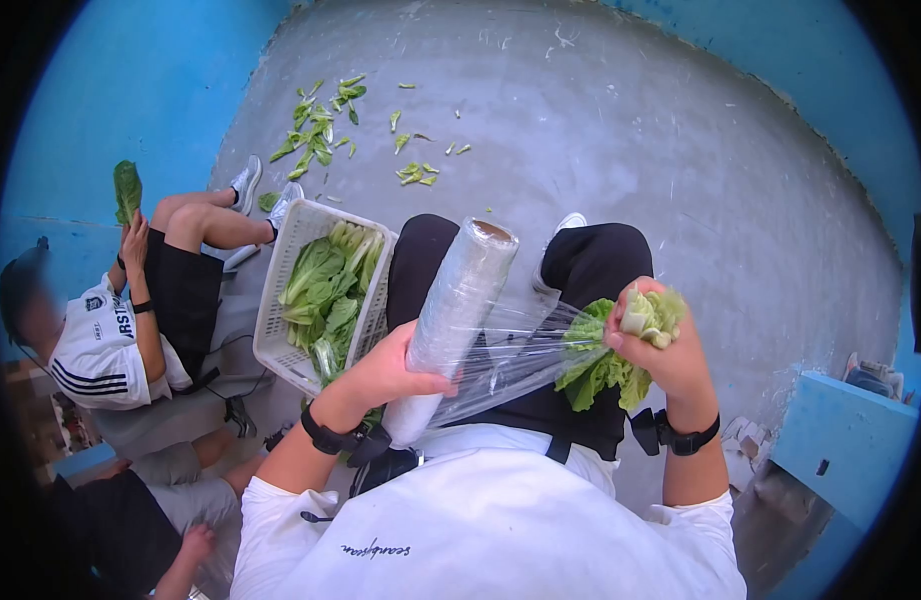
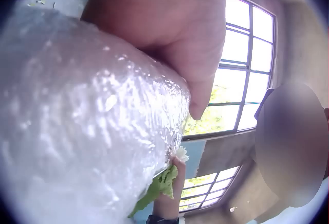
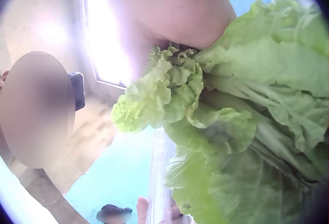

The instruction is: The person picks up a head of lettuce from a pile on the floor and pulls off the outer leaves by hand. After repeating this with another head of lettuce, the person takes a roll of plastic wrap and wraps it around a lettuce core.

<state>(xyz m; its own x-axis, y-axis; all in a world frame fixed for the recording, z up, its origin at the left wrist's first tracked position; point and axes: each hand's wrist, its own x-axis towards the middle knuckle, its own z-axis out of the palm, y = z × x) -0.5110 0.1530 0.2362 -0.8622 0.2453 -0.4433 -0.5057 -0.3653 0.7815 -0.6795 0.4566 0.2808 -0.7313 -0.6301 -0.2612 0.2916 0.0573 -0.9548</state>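
My left hand [image 1: 389,368] grips a thick roll of clear plastic wrap [image 1: 459,275], its cardboard core showing at the far end. A stretched sheet of film [image 1: 506,350] runs from the roll across to a bunch of leafy lettuce [image 1: 603,378]. Held in my right hand [image 1: 673,358], the lettuce has its pale end up past the thumb and its green leaves toward the film. In the left wrist view the shiny roll [image 2: 103,126] lies right under the palm. Frilly leaves [image 3: 247,116] spread below the right hand [image 3: 177,10] in the right wrist view.
A white plastic crate [image 1: 271,330] of leafy greens stands left of my knees. Beyond it sits a person [image 1: 111,340] holding up a leaf; another person [image 1: 131,520] is at lower left. Loose leaves [image 1: 316,130] lie on the grey floor. A blue ledge [image 1: 846,440] stands at right.
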